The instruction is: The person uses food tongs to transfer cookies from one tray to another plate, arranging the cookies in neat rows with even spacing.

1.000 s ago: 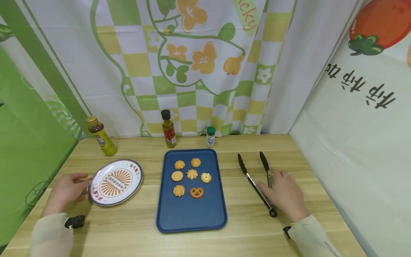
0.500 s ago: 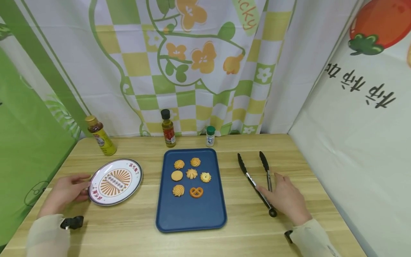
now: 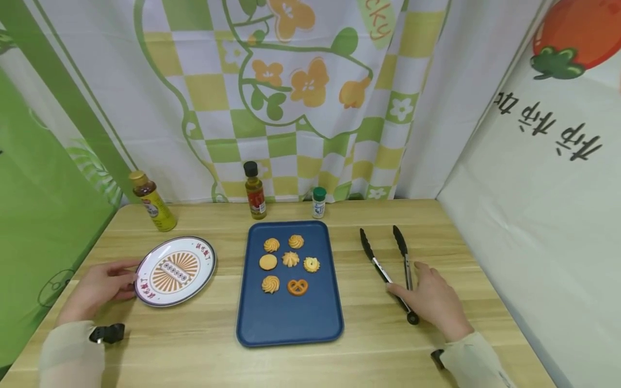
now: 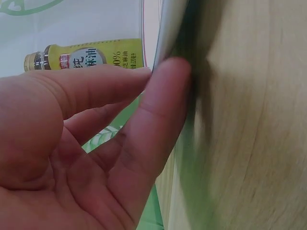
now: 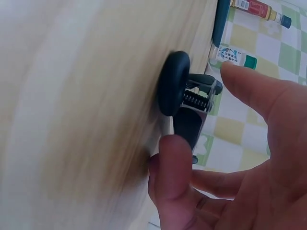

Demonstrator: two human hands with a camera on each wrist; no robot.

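Note:
My left hand (image 3: pixel 102 285) pinches the left rim of a white oval plate (image 3: pixel 177 271), which has an orange ray pattern and red lettering. In the left wrist view, the plate's edge (image 4: pixel 169 28) sits between thumb and finger. Over on the right, black-and-silver tongs (image 3: pixel 382 272) lie spread on the table. Around their hinge end hovers my right hand (image 3: pixel 434 299), thumb and fingers spread to either side. The right wrist view shows the tongs' black end (image 5: pixel 173 84) with a gap to the thumb; whether the fingers touch the tongs is hard to tell.
Between the hands lies a blue tray (image 3: pixel 291 326) bearing several cookies (image 3: pixel 270 284) and a pretzel (image 3: pixel 297 287). Along the back stand a yellow-labelled bottle (image 3: pixel 157 210), a dark-capped bottle (image 3: pixel 255 194) and a green-capped shaker (image 3: pixel 318 205). A patterned curtain (image 3: pixel 301 134) hangs behind.
My right hand has eased slightly to the right, its fingers loosening from the tongs. The left hand stays at the plate's rim. The head view has tilted a little.

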